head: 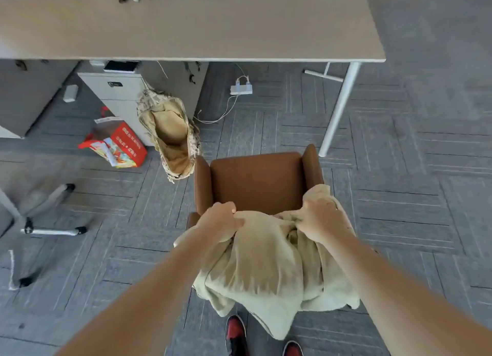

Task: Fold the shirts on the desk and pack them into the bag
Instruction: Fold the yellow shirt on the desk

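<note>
Grey carpet tiles run under a long pale desk (186, 30). Nearer you is a brown chair (255, 182), with a crumpled beige shirt (266, 265) hanging over its near side. An open camouflage bag (170, 132) sits on the floor to the chair's left. Your left hand (221, 220) and right hand (319, 220) grip bunched cloth with curled fingers. Spread the shirt flat on the desk before folding.

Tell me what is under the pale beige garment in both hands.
A brown leather armchair: the pale beige garment drapes over its near edge, gripped by left hand and right hand. Whatever else lies beneath is covered.
</note>
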`<state>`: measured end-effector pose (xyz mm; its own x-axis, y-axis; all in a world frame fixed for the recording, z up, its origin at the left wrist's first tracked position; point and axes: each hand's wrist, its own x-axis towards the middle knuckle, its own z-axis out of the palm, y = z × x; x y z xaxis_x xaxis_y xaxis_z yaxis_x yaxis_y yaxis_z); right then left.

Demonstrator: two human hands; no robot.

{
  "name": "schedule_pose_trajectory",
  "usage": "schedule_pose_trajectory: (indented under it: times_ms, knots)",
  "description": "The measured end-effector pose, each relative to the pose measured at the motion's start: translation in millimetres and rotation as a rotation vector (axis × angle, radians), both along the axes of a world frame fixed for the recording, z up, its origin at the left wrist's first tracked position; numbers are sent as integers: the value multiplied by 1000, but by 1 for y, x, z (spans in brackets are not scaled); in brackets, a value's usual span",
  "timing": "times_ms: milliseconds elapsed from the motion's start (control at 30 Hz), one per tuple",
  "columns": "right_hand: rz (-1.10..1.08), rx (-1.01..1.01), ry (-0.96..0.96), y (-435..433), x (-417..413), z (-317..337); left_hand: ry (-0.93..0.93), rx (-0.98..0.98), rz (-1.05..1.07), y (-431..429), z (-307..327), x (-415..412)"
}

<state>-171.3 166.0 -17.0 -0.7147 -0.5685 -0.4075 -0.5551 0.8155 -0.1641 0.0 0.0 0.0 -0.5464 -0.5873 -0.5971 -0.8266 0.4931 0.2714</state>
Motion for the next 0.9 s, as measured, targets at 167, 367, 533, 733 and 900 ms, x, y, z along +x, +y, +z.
schedule_pose_trajectory:
  times_ms: [167, 367, 533, 733, 900]
  knots:
    - [-161, 153, -78, -1, -7, -37, -191, 52, 61, -4, -41, 10]
    - [-99, 279, -104, -7, -8, -24, -214, -5, 104, 0, -41, 15]
    - [-284, -121, -184, -11, -18, 37, 56, 151, 375, 3, 14, -9]
    - [-417, -571, -629, 8, 9, 142, 469, 495, 919, 15, 110, 4]
    - [-521, -933, -920, 36, 18, 236, 587, 511, 939, 29, 212, 30]
